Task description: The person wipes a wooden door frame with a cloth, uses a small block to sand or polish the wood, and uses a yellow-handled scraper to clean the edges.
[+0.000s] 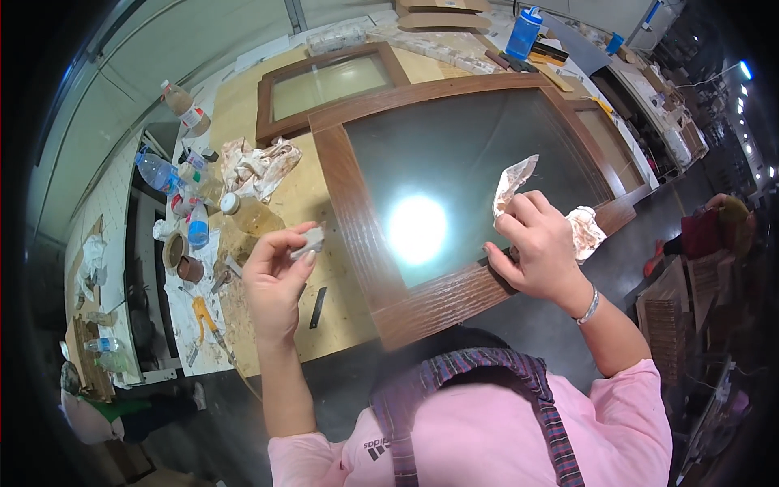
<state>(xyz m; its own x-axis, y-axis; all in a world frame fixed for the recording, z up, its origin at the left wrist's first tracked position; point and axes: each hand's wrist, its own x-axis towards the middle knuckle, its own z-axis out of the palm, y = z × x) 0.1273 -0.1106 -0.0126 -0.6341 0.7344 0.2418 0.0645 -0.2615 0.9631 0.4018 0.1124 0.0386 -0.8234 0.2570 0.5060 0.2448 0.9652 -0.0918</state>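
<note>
My left hand (276, 284) is pinched around a small pale grey piece (309, 242), held over the worktable to the left of a large brown wooden frame (347, 187); what the piece is made of is unclear. Crumpled in my closed right hand (537, 247) is a white cloth with reddish-brown stains (586, 232), its ends sticking out on both sides of the fingers. That hand is over the near right part of the frame. The frame surrounds a grey-green glass pane (471, 146), which reflects a bright round light.
Left on the table (341, 304) are a stained rag (260, 168), a bottle of yellowish liquid (251, 215), several other bottles, a yellow-handled tool (209, 321) and a dark strip (318, 307). Smaller framed panel (272, 105) lies behind. Blue container (524, 34) stands far right.
</note>
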